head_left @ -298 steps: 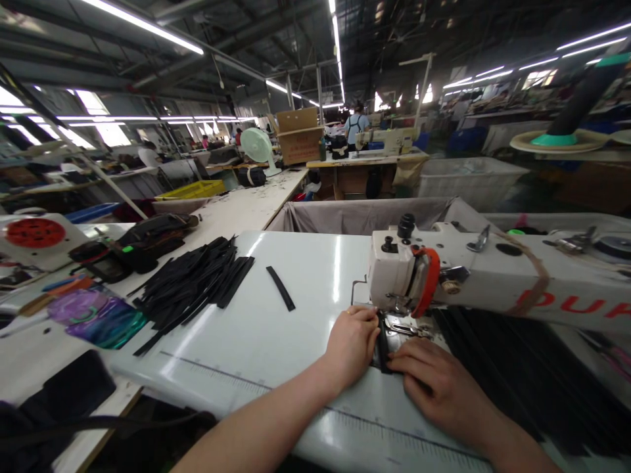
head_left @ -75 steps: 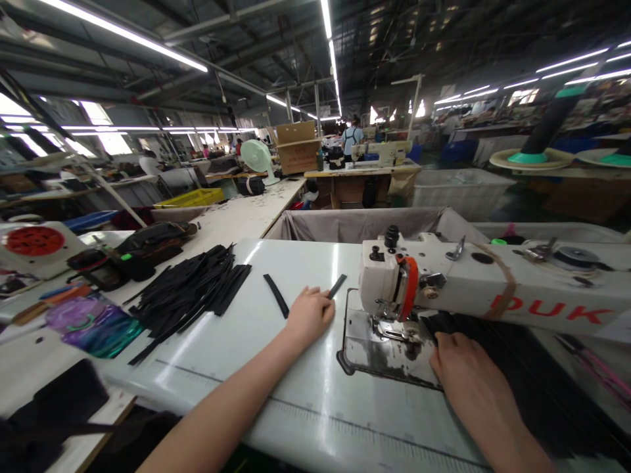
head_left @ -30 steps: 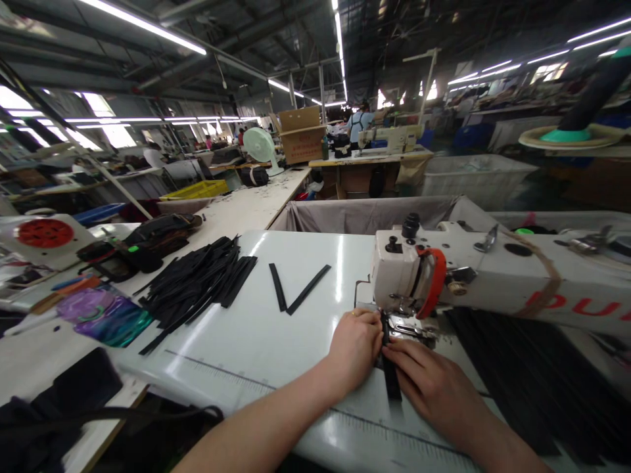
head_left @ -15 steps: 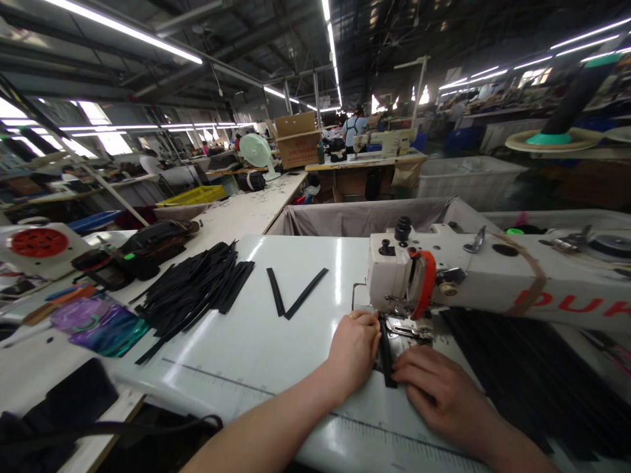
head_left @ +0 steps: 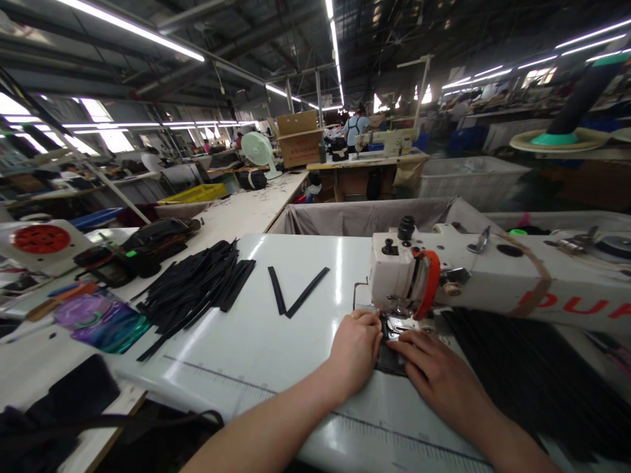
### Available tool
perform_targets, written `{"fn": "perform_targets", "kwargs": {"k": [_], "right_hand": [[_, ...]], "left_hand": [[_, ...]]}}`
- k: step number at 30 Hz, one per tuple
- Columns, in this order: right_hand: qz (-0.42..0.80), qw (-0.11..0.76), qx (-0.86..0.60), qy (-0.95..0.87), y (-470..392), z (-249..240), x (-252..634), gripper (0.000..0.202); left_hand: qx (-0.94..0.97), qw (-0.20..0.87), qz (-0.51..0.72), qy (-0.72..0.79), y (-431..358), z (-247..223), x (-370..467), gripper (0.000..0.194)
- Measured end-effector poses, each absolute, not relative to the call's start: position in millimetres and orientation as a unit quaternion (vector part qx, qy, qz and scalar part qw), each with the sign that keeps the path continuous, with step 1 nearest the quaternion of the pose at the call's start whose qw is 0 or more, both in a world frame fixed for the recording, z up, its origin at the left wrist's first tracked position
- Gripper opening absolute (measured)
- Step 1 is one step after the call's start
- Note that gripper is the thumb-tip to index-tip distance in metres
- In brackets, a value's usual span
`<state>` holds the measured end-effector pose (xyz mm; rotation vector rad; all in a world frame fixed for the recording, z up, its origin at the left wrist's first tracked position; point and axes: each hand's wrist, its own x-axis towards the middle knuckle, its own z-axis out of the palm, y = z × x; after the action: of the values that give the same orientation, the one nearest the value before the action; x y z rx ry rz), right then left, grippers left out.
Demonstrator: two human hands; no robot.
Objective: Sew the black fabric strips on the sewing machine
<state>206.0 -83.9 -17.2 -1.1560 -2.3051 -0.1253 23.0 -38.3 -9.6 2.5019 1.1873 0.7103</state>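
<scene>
- The left hand (head_left: 355, 345) rests flat on the white worktop (head_left: 276, 341), fingers curled loosely and pressing down just left of the needle area. It encloses nothing; the grip is a flat press, not a pinch.
- The right hand (head_left: 434, 371) lies palm down, fingers extended toward the presser foot. It likewise pins material to the plate instead of closing around it.
- The black strip (head_left: 389, 358) lies between the 2 hands, on the metal plate under the head of the sewing machine (head_left: 473, 279). Only a short dark section shows; the far end is hidden under the foot.
- Handling judgement: the strip looks thin, light and flexible, probably soft enough to buckle if pushed from behind. It is best guided with flat fingertips on both long edges, close to the foot.
- Relative position: the strip touches the fingertips of both hands, the left hand on its left edge and the right hand on its right edge and near end.
- 2 loose strips (head_left: 296, 299) form a V shape on the worktop, left of the machine and well apart from the hands.
- A pile of black strips (head_left: 197, 289) lies farther left.
- A dark mass of material (head_left: 532, 381) lies right of the right hand, under the machine arm.
</scene>
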Motion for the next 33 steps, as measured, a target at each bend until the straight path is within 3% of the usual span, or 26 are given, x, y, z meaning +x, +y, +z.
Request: {"fn": "perform_targets", "kwargs": {"k": [10, 33], "right_hand": [[-0.100, 0.220, -0.451, -0.859, -80.4, -23.6, 204.6, 0.036], [-0.075, 0.253, -0.462, -0.847, -82.0, -27.0, 205.5, 0.036]], "left_hand": [[0.871, 0.125, 0.234, 0.414, -40.4, -10.7, 23.3, 0.021], [0.877, 0.100, 0.194, 0.427, -36.3, -0.9, 26.9, 0.024]]}}
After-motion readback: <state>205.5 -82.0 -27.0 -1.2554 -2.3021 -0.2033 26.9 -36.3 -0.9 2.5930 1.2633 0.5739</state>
